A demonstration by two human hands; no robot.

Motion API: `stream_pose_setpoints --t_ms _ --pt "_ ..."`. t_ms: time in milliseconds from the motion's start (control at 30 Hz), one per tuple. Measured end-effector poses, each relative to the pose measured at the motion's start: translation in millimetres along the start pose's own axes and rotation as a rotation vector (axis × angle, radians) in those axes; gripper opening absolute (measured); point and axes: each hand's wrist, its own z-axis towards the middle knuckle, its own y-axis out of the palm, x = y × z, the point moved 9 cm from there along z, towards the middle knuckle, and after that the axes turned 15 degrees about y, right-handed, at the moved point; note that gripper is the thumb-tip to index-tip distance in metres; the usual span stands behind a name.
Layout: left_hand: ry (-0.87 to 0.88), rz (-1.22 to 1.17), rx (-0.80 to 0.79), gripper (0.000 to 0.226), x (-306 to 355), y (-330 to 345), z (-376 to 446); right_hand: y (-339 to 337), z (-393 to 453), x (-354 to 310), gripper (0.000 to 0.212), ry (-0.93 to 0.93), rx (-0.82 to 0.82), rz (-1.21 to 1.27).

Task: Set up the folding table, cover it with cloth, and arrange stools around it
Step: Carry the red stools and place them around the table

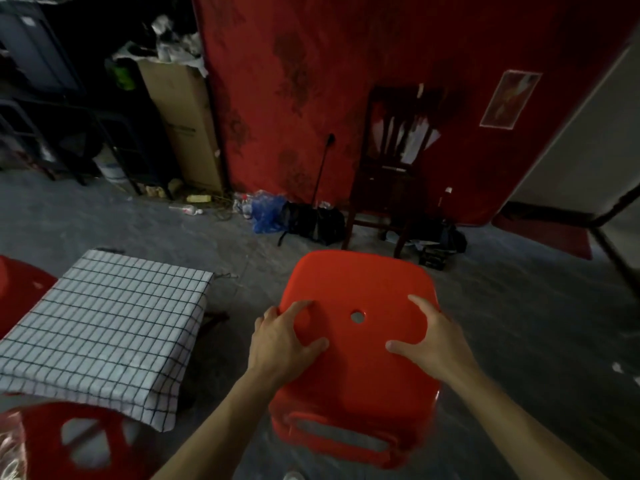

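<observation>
At far left, part of a red stool (pixel 14 292) against the desk edge, already placed for sitting. Below it, near the bottom corner, another red stool (pixel 79 441), partly under the hanging cloth. Next, the low desk (pixel 204 318) itself, fully covered by the white checked cloth (pixel 104 327), which drops over the near corner; so unfolding and covering look finished. Further right, the left hand (pixel 282 341), fingers spread, thumb on top and fingers around the left rim of the seat. In the middle, the orange-red stool (pixel 360 344), tilted toward the camera and seemingly lifted off the floor, well apart from the desk, probably carried to a free side. Then the right hand (pixel 429 337), also spread, gripping the right rim, for balance of the load. Behind, a dark wooden chair (pixel 388 174) by the red wall (pixel 346 64).
</observation>
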Motion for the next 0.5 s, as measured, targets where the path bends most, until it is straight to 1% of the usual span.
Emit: stream_pose_setpoints --t_ms 167,267,433,500 --pt "-0.138 -0.016 0.031 0.08 -40 -1 37 28 68 -40 0.105 -0.063 -0.086 -0.051" --pt "-0.255 -0.026 0.072 0.077 -60 -2 51 51 112 -69 0.104 -0.136 -0.19 -0.069" --pt "-0.479 -0.067 0.183 0.076 -92 -10 50 102 169 -118 0.109 -0.27 -0.336 -0.137" --pt "-0.558 -0.087 0.222 0.074 -110 -13 44 124 180 -141 0.109 -0.329 -0.379 -0.183"
